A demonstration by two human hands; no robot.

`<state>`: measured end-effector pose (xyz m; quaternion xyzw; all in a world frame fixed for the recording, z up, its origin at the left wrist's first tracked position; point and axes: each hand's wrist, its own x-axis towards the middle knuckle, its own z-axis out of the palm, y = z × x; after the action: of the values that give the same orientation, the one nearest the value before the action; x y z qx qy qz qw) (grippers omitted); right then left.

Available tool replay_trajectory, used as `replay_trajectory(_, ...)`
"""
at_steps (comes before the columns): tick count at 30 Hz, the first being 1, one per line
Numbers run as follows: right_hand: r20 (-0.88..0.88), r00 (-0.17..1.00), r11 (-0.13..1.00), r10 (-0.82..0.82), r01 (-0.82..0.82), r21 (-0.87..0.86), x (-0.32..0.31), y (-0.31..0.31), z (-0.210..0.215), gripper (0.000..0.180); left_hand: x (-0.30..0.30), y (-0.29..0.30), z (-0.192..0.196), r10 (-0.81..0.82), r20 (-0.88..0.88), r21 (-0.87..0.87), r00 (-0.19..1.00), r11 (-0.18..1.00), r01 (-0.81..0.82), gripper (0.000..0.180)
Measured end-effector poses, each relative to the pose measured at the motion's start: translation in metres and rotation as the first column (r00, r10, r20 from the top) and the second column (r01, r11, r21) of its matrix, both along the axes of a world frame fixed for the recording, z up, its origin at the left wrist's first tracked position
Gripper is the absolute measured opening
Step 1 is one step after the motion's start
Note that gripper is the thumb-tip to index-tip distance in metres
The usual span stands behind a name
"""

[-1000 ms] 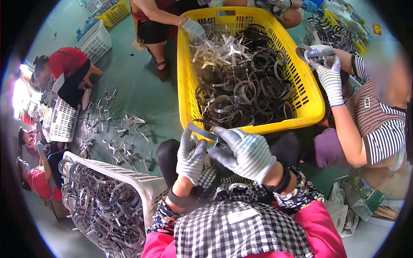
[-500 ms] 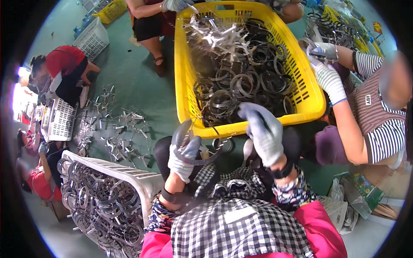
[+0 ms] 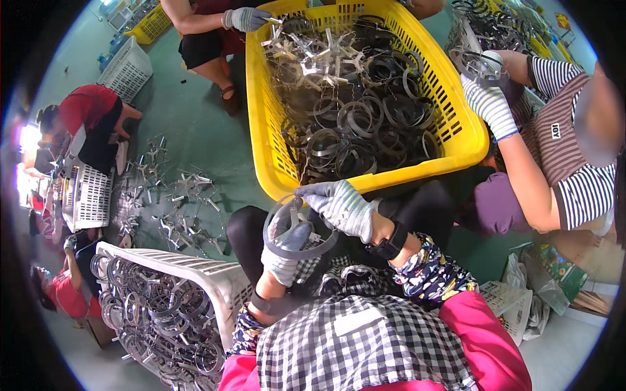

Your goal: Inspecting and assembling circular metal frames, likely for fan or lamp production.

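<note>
In front of my lap, my gloved left hand point(image 3: 287, 251) is closed on a thin grey metal ring point(image 3: 321, 250), which encircles its fingers. My gloved right hand point(image 3: 344, 207) reaches across from the right, its fingertips pinched at the ring's upper edge. Whether a small part sits between those fingertips is too fine to tell. Just beyond my hands stands a yellow plastic basket point(image 3: 258, 156). It holds many dark metal rings point(image 3: 358, 120) and, at its far left, a heap of silver branched metal pieces point(image 3: 323, 58).
A white basket point(image 3: 195, 266) full of ringed metal parts leans at my lower left. Silver pieces point(image 3: 186, 225) lie scattered on the green floor. At right, a co-worker's gloved hands point(image 3: 488, 107) hold rings; another gloved hand point(image 3: 246, 19) works over the yellow basket's far left corner.
My right hand has come from beside the yellow basket's near edge leftward to the ring. The ring in my left hand now shows as a fuller circle.
</note>
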<state>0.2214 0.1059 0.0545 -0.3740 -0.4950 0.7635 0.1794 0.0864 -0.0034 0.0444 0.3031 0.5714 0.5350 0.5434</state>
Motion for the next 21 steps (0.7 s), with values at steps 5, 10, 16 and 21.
replay_trajectory(5,-0.034,0.995,0.755,-0.099,0.097,0.649,0.014,-0.001,0.025,0.038,-0.008,0.006,0.013,0.070,0.412,-0.146,0.909,0.989,-0.010,0.026)
replay_trajectory(10,0.082,0.995,0.493,0.059,-0.100,0.864,0.016,-0.008,0.028,0.059,-0.012,0.011,0.005,0.141,0.627,-0.179,0.766,0.983,-0.033,0.019)
replay_trajectory(16,-0.027,0.998,0.380,-0.060,0.047,0.924,-0.007,-0.032,0.024,0.033,-0.014,-0.007,-0.009,0.260,0.634,-0.330,0.728,0.943,-0.050,0.037)
replay_trajectory(21,0.249,0.953,0.699,0.173,-0.296,0.651,-0.007,0.048,0.042,0.032,-0.050,-0.009,-0.017,0.273,0.517,-0.226,0.811,0.958,-0.177,0.032)
